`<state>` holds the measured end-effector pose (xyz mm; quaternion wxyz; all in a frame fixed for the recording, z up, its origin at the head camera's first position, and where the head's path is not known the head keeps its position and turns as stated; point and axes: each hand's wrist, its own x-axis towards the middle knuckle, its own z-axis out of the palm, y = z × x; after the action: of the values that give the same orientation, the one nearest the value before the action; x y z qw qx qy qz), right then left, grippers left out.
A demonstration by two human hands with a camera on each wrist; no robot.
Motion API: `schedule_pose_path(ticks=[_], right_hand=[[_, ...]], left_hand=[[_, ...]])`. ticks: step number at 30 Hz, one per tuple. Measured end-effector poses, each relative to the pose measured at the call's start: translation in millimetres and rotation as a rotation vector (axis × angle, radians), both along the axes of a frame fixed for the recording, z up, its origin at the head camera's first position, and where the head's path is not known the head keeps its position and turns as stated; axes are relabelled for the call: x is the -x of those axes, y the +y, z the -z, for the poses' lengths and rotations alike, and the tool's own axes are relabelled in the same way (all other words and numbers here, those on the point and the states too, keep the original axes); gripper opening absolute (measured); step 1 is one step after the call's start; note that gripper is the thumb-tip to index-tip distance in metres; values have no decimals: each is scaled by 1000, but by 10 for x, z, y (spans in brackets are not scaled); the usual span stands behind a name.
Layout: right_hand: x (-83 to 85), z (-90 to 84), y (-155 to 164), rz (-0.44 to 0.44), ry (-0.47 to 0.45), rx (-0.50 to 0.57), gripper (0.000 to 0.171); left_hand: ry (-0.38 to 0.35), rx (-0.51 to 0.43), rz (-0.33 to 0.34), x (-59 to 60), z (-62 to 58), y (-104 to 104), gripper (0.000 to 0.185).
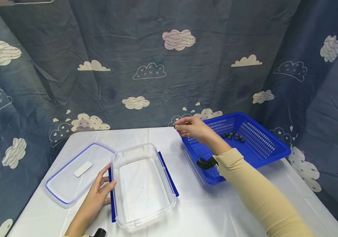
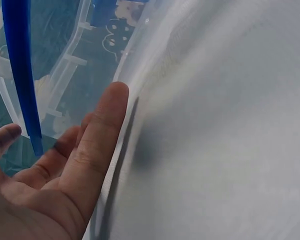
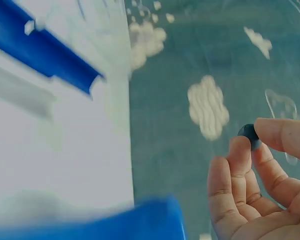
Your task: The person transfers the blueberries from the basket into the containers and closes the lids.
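Right hand (image 1: 194, 130) pinches a small dark blue ball (image 3: 248, 134) between thumb and fingertips, held above the near-left corner of the blue basket (image 1: 271, 144), just left of its rim. More dark balls (image 1: 233, 136) lie inside the basket toward its far side. Left hand (image 1: 99, 194) rests with straight fingers against the left wall of the clear container (image 1: 143, 184), left of the basket on the white surface (image 1: 204, 210). Clear lid (image 1: 77, 172) lies flat, left of the container.

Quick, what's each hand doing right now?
Left hand: open, fingers resting against the clear container.
Right hand: pinching a small dark blue ball.
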<state>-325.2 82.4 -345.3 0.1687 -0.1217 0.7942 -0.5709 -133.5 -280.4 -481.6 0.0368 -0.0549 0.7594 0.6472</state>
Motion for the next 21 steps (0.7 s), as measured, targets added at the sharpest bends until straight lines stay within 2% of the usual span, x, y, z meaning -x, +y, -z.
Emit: schedule_pose_path(ticks=[15, 21], right_hand=[[-295, 211, -1109, -191, -69, 23, 28], [-402, 292, -1425, -216, -9, -58, 22]], left_hand=[[39, -41, -9, 5, 20, 11, 69], [45, -44, -4, 2, 30, 0, 69]])
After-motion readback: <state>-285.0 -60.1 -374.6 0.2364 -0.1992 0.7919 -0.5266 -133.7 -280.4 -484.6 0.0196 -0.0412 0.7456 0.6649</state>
